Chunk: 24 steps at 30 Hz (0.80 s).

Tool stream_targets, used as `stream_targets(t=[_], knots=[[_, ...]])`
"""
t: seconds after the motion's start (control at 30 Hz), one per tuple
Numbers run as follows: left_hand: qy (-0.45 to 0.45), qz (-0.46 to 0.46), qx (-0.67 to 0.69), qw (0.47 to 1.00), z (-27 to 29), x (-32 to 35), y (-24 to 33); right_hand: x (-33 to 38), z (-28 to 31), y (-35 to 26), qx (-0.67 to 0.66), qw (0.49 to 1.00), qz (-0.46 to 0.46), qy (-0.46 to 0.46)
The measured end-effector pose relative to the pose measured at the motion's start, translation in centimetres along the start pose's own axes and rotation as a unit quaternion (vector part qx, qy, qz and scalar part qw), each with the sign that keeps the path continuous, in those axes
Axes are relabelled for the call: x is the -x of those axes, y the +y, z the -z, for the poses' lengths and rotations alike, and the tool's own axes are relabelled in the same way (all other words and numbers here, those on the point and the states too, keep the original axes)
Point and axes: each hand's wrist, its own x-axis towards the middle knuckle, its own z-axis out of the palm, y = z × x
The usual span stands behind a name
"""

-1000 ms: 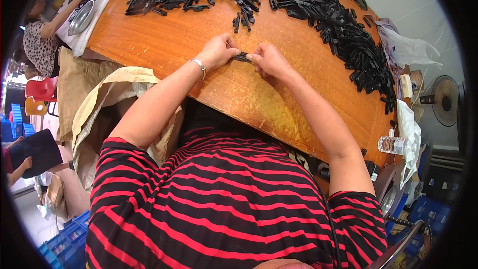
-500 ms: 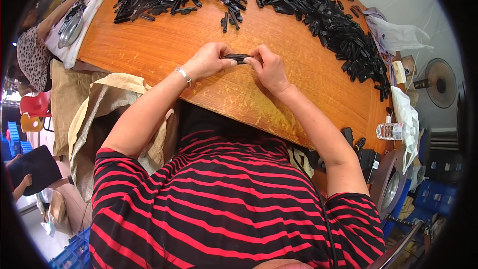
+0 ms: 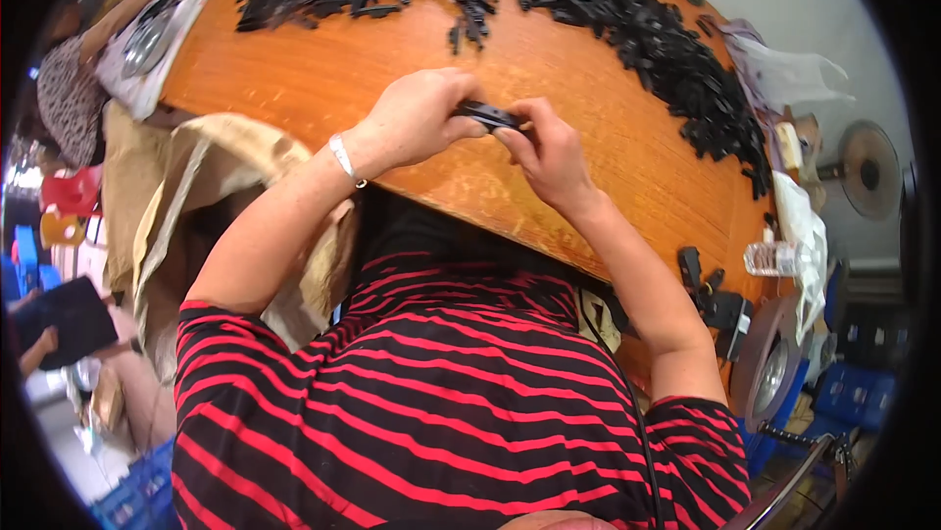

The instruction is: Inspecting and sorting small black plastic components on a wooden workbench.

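Between my two hands is a small, long black plastic part (image 3: 488, 116), held above the near part of the wooden table (image 3: 323, 74). My left hand (image 3: 420, 116) pinches its left end between thumb and fingers. At the other end, my right hand (image 3: 549, 150) grips it with thumb and forefinger. The part tilts slightly, its right end lower. Its exact kind is too small and blurred to make out. Beyond my hands, a large heap of similar black parts (image 3: 647, 35) curves along the far and right sides of the table.
A big open paper sack (image 3: 157, 226) stands at the table's left edge. On the right are a clear plastic bottle (image 3: 769, 258), white plastic bags (image 3: 799, 79) and a fan (image 3: 867, 169). Another person's arm (image 3: 132, 5) reaches in at the far left.
My hands have shifted slightly to the right with the black part, and it has gone from nearly level to tilted. My left hand has turned, its back now showing more.
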Motion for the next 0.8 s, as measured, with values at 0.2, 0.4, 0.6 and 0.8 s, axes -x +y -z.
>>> stream_targets(t=[0.2, 0.4, 0.6, 0.8], knots=[[0.064, 0.011, 0.049, 0.997, 9.2, 6.3, 3.5, 0.9, 0.0, -1.7, -0.103, 0.993, -0.047, -0.036], [0.040, 0.233, 0.264, 0.935, 15.5, 19.8, 0.5, 3.0, -2.8, 3.1, 0.008, 0.998, -0.063, 0.018], [-0.001, 0.380, -0.065, 0.923, 8.2, 23.9, -5.4, 2.6, -3.5, 2.3, 0.006, 0.997, -0.044, 0.058], [0.084, 0.398, -0.156, 0.900, 4.3, 23.3, -9.4, 2.8, -3.6, 2.8, 0.003, 0.997, -0.016, 0.069]])
